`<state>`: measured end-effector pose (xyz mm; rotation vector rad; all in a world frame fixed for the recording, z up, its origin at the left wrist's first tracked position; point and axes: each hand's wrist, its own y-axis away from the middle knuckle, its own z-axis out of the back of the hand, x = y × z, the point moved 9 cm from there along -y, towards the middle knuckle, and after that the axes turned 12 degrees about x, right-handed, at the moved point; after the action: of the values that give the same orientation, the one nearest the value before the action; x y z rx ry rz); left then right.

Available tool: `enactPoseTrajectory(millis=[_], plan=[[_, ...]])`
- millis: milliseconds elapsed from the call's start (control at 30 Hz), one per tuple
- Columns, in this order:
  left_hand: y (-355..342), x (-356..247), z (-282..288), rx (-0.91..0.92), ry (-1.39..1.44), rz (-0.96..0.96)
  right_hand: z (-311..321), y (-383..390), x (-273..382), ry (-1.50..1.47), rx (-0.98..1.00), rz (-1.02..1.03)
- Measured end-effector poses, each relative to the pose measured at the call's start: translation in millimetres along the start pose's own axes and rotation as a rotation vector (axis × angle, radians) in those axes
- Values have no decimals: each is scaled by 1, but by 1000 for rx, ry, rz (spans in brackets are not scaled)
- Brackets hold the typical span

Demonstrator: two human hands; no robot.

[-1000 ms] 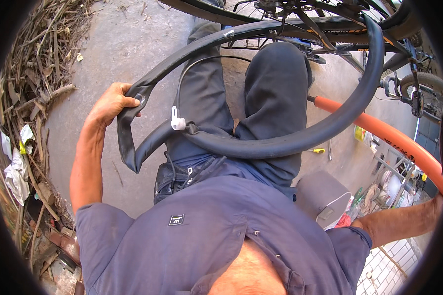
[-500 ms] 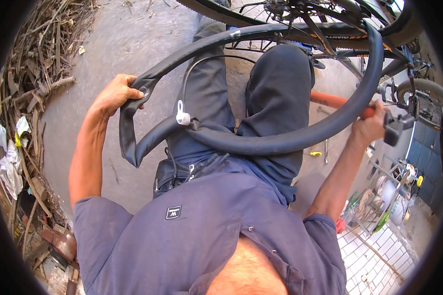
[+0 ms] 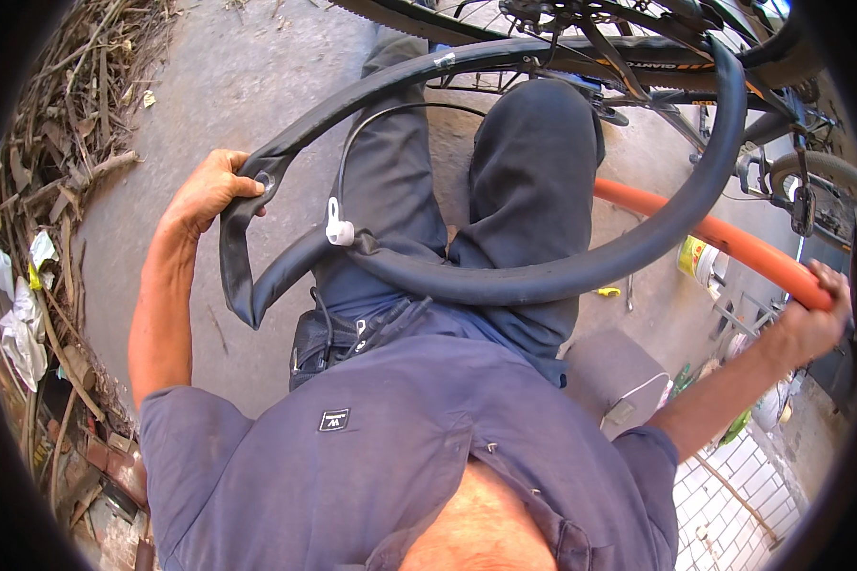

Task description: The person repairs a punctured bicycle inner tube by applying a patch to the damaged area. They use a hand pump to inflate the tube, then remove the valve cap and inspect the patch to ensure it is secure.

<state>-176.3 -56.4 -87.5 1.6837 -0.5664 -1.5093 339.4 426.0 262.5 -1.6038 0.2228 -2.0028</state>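
My left hand pinches a flattened, folded stretch of a black bicycle inner tube, thumb on a pale round spot. The rest of the tube is plump and loops across my thighs to the right. A white pump head with a ring-shaped lever sits against the tube at lower left. From it a thin black hose arcs over and disappears behind my raised knee. My right hand, slightly blurred, is closed around the outer end of a long orange pump. The pump's inner end is hidden behind my knee.
A black bicycle lies beyond my knees, touching or close behind the tube. Sticks and rubbish line the left side. A yellow-handled tool, a white-and-yellow bucket and a grey box-like block are at right.
My right hand has moved outward to the right and down, and more of the orange pump shows. My left hand and the tube have shifted slightly left.
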Motion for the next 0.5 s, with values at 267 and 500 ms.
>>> enactPoseTrajectory(millis=[267, 500], plan=[[4, -2, 0, -9, -7, 12, -147, 96, -98, -114, -166, -105], [0, -8, -4, 2, -32, 0, -115, 79, -80, 55, 19, -105]])
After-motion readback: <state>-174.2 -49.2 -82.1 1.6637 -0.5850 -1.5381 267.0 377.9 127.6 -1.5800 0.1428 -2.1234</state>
